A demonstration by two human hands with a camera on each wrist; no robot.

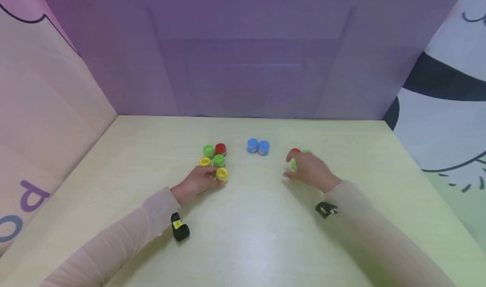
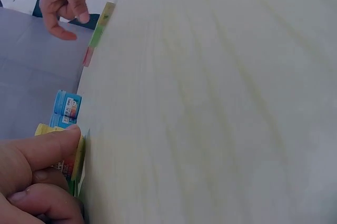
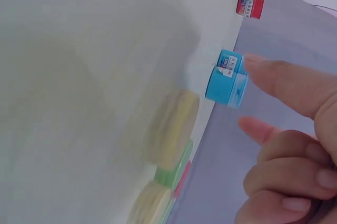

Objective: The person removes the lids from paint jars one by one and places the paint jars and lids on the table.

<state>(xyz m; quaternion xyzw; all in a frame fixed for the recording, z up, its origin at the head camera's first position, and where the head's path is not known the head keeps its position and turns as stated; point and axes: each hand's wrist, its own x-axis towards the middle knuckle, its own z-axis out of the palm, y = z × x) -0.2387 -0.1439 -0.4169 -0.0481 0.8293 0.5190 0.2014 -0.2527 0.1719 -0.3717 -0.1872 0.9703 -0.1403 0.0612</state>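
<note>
Small lidded jars stand in groups on the table. My left hand (image 1: 198,181) pinches a yellow-lidded jar (image 1: 222,174) at the front of the left group. Beside it are another yellow jar (image 1: 205,162), two green jars (image 1: 219,160) and a red jar (image 1: 220,149). In the left wrist view, thumb and fingers wrap the held jar (image 2: 67,167). My right hand (image 1: 312,171) hovers over the right group, fingers apart and holding nothing. It partly hides a red jar (image 1: 295,150) and green jars (image 1: 306,151). Yellow jars (image 3: 176,129) of this group show in the right wrist view.
Two blue jars (image 1: 258,147) stand side by side between the groups. A purple panel (image 1: 250,76) rises at the table's back edge, with printed walls on the left (image 1: 49,122) and right (image 1: 444,126). The pale wooden table (image 1: 254,236) extends toward me.
</note>
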